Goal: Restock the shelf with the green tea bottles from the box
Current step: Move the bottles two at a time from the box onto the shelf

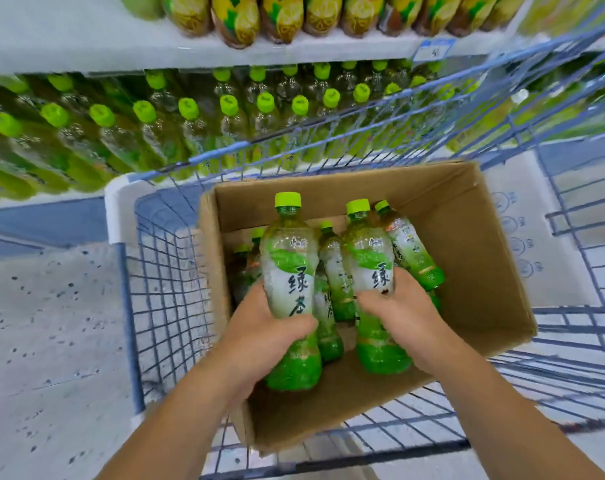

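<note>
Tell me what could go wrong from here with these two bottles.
1. The left hand and right hand each grip one bottle low down, so the left bottle or right bottle might tip or slip.
2. A leaning bottle stands close beside the right bottle; lifting could topple it.
3. The cart's wire rim stands between box and shelf; a bottle may knock it.

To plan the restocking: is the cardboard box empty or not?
Not empty: the box holds several green tea bottles beside the two being gripped.
</note>
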Action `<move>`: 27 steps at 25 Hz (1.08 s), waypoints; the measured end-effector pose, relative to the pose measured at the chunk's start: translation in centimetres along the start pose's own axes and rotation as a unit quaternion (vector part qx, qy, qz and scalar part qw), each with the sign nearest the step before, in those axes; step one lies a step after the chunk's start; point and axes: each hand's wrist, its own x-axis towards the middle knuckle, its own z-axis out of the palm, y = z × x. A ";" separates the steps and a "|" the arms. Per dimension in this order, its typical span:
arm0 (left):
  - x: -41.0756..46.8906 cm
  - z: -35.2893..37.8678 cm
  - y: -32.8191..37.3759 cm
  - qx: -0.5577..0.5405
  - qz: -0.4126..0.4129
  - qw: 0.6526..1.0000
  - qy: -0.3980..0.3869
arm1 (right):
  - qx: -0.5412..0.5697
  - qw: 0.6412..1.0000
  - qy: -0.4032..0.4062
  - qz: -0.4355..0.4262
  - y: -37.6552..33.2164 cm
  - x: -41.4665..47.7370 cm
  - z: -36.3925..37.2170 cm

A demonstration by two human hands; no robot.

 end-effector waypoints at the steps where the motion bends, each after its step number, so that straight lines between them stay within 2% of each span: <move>1: -1.0 -0.9 0.7 -0.007 0.010 1.000 0.010 | -0.002 1.000 0.003 -0.004 -1.1 -0.9 0.6; 7: -5.8 -9.3 4.7 -0.003 0.085 0.994 0.067 | -0.028 0.995 0.052 -0.079 -9.3 -5.7 6.5; 10: -7.2 -14.9 5.8 -0.008 0.096 0.989 0.111 | -0.031 0.990 0.065 -0.121 -14.0 -7.5 11.0; 20: -9.0 -35.2 8.1 0.001 0.158 0.969 0.188 | -0.021 0.976 0.031 -0.215 -26.0 -9.3 27.7; 27: -7.8 -44.0 11.8 0.034 0.236 0.945 0.225 | 0.007 0.965 0.017 -0.262 -32.2 -7.0 34.8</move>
